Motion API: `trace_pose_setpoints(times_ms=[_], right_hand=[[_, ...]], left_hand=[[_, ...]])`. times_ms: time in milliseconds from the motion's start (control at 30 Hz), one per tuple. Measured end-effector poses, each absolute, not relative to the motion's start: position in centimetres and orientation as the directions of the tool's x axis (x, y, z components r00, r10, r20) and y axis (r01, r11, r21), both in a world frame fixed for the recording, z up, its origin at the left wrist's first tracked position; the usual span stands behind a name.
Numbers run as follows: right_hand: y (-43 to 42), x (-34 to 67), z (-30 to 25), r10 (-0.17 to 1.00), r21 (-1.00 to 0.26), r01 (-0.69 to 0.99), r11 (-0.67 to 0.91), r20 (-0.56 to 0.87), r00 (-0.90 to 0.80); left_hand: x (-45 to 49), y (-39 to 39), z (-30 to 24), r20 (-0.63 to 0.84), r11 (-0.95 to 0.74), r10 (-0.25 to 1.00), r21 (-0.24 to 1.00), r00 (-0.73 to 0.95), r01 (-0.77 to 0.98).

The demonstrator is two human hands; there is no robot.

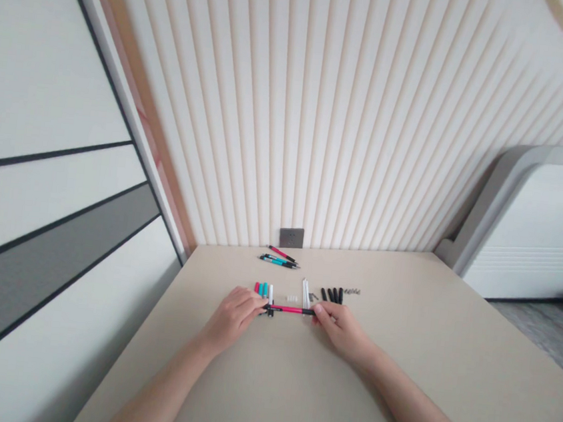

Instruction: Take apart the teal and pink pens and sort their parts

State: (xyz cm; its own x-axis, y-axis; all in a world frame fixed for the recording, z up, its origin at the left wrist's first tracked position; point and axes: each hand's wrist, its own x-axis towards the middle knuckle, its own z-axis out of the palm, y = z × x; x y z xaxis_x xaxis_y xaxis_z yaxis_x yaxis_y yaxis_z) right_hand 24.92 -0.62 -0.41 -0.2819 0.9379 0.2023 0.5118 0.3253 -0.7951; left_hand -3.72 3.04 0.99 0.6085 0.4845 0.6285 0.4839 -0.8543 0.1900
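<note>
Both hands hold a pink and black pen (291, 309) level above the beige table (288, 386). My left hand (233, 318) grips its left end, and my right hand (342, 331) pinches its right end. Just beyond them lie short pink, teal and white pen barrels (264, 291), small white parts (292, 298), long white tubes (305, 294), black pen pieces (331, 295) and tiny metal springs (352, 291). Farther back, several finished pink and teal pens (279, 258) lie together.
The table's far edge meets a ribbed cream wall (352, 111) with a grey wall socket (291, 237). Tall panelled cabinet doors (49, 166) run along the left side. A white wall heater (536, 224) stands beyond the right corner.
</note>
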Motion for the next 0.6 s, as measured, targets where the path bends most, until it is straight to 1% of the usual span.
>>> trace_pose_setpoints(times_ms=[67,100,267,467,600], right_hand=[[-0.60,24.84,-0.75,0.939,-0.791,0.531,0.303,0.152,-0.309],[-0.57,24.86,-0.81,0.937,-0.785,0.537,0.309,0.154,-0.313],[-0.50,24.96,-0.31,0.924,-0.715,0.585,0.382,0.276,-0.265],[-0.68,24.96,-0.06,0.869,-0.590,0.645,0.487,0.399,-0.291],[-0.61,24.91,-0.43,0.865,-0.572,0.662,0.484,0.426,-0.265]], left_hand=[[-3.76,3.07,0.93,0.618,-0.857,0.482,0.187,0.621,0.480],[-3.76,3.08,0.91,0.608,-0.857,0.485,0.188,0.629,0.480],[-3.62,3.06,0.84,0.562,-0.846,0.512,0.200,0.650,0.493],[-3.41,2.88,0.74,0.545,-0.845,0.514,0.192,0.662,0.498],[-3.22,2.73,0.92,0.545,-0.836,0.518,0.159,0.660,0.525]])
